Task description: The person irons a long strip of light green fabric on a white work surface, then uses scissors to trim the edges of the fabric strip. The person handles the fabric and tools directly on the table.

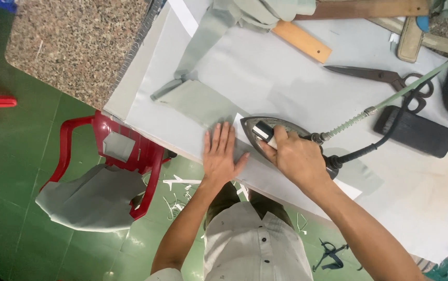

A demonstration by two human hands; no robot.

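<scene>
Iron [270, 132], right hand [297, 158] clasping handle, left hand [221, 153] flat on cloth [198, 101]

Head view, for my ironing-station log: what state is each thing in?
Iron: flat on the table, gripped by the right hand.
Left hand: open, pressed flat on the fabric piece.
Fabric piece: spread flat beside the iron's tip.
Scissors: closed, lying untouched.
Red chair: upright, grey cloth draped over it.
Wooden ruler: lying flat.
</scene>
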